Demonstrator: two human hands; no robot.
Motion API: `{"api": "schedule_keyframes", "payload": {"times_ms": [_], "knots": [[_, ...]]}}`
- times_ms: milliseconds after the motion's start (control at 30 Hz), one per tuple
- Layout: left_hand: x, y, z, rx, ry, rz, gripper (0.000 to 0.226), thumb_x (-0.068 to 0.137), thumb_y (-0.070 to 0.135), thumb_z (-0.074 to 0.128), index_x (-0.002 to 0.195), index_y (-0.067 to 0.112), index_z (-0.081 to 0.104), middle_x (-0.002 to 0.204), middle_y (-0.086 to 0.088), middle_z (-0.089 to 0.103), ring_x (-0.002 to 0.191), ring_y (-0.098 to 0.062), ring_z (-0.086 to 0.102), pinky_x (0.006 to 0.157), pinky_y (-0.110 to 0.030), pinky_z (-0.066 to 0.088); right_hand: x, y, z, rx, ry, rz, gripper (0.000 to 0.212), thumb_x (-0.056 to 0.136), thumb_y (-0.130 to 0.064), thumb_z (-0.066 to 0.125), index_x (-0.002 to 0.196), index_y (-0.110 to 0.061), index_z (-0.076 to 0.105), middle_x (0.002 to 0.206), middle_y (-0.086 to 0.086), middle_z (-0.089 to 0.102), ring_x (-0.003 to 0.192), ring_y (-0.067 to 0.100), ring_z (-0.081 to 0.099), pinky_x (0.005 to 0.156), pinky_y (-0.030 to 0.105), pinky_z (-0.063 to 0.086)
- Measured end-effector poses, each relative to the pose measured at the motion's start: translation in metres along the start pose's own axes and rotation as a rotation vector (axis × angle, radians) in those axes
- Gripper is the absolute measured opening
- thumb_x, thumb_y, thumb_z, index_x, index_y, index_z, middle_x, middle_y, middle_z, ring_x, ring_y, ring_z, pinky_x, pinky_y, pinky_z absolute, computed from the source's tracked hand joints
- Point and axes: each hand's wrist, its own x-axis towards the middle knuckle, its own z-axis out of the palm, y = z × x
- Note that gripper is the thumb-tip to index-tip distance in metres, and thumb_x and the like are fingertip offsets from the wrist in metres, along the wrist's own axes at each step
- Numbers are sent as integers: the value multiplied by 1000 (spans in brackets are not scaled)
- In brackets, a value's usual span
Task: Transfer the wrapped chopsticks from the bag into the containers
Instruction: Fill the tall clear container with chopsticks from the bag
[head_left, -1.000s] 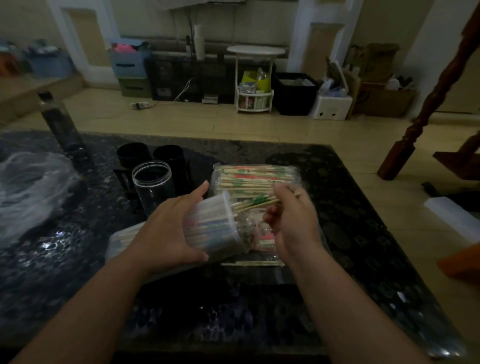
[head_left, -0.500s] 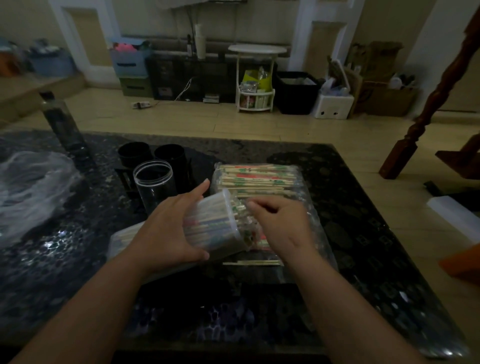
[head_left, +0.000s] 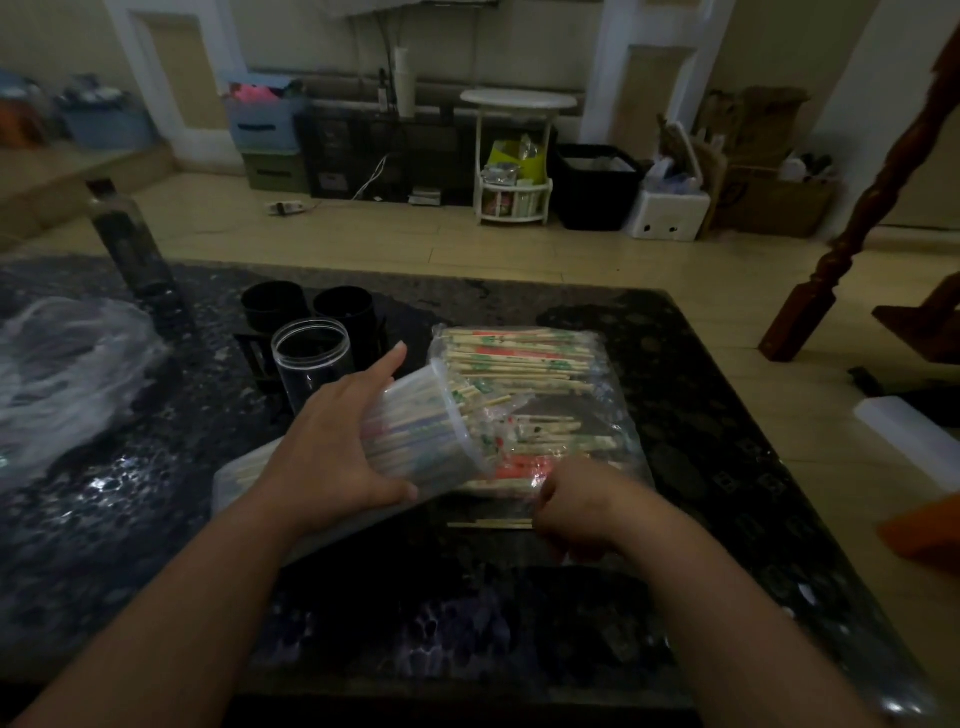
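My left hand (head_left: 332, 447) grips a clear plastic container (head_left: 431, 426), tilted on its side and packed with wrapped chopsticks, its mouth facing the bag. The clear bag (head_left: 608, 379) lies on the dark table just right of it, with many wrapped chopsticks (head_left: 519, 353) inside. My right hand (head_left: 587, 504) is at the bag's near edge with fingers curled down; blur hides whether they hold anything. A loose chopstick pair (head_left: 488, 524) lies on the table just left of that hand.
An empty clear jar (head_left: 311, 358) stands behind my left hand, with two black cups (head_left: 275, 306) (head_left: 345, 312) behind it. A crumpled clear plastic sheet (head_left: 62, 364) and a dark bottle (head_left: 130, 244) are at the left. The dark stone table (head_left: 467, 623) ends at the right.
My right hand has left the container's mouth, where it pushed chopsticks in, and dropped toward me to the bag's near edge. My left hand keeps the container tilted.
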Motion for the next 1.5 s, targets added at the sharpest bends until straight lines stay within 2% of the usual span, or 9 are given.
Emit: {"api": "schedule_keyframes", "payload": {"times_ms": [100,233,367,467,567,900,1033,1167,1500], "knots": [[0,0,0,7,1,2,123,37,62,75,136,71,4,137,7,47,123,-18,45,106,-43,37,4,2,11,-104,37,102,21,87,-18,60,103,-9,69,105,10,70,92,25,67,69,24,46],[-1,-1,-1,-3,4,7,122,37,62,75,137,71,5,136,7,47,123,-18,46,105,-42,37,16,8,25,-71,29,179,23,90,-24,59,102,-8,70,102,10,72,92,26,70,73,24,49],[0,-2,-1,-13,10,11,120,38,61,75,137,70,7,133,9,48,120,-16,46,101,-35,36,35,12,45,30,79,125,35,96,-34,54,119,-9,65,120,14,65,109,29,63,88,29,47],[0,-3,-2,-14,9,9,121,38,60,75,139,68,8,132,9,48,121,-16,47,102,-37,37,43,17,50,60,284,20,36,89,-29,62,122,-17,52,120,9,62,109,31,61,87,34,47],[1,-4,-2,-26,11,7,122,38,58,77,140,67,9,131,8,49,120,-17,48,104,-39,39,48,21,53,-165,392,-69,44,86,-26,63,127,-24,50,127,5,54,115,29,56,95,37,45],[0,-4,-2,-47,9,-2,122,39,59,77,140,68,9,131,8,49,121,-17,47,104,-44,39,54,23,54,-287,365,-94,35,89,-27,52,123,-33,60,120,1,63,103,26,63,89,39,50],[0,-2,-4,-59,7,-2,120,40,58,78,137,71,8,133,7,48,123,-16,46,104,-43,39,52,28,54,-311,381,-104,31,94,-19,47,120,-22,64,123,6,60,107,28,62,90,37,49],[0,-1,-5,-56,5,-1,120,39,58,78,136,71,7,132,7,48,122,-16,46,104,-42,40,53,28,55,-306,355,-138,26,91,-24,56,114,-26,69,119,5,62,105,27,63,89,34,49],[0,-2,-2,-63,-3,2,125,38,57,80,142,65,10,131,8,50,121,-17,48,105,-48,40,62,29,64,-367,352,-196,35,92,-23,54,125,-24,62,124,8,63,113,29,59,94,36,48]]}}
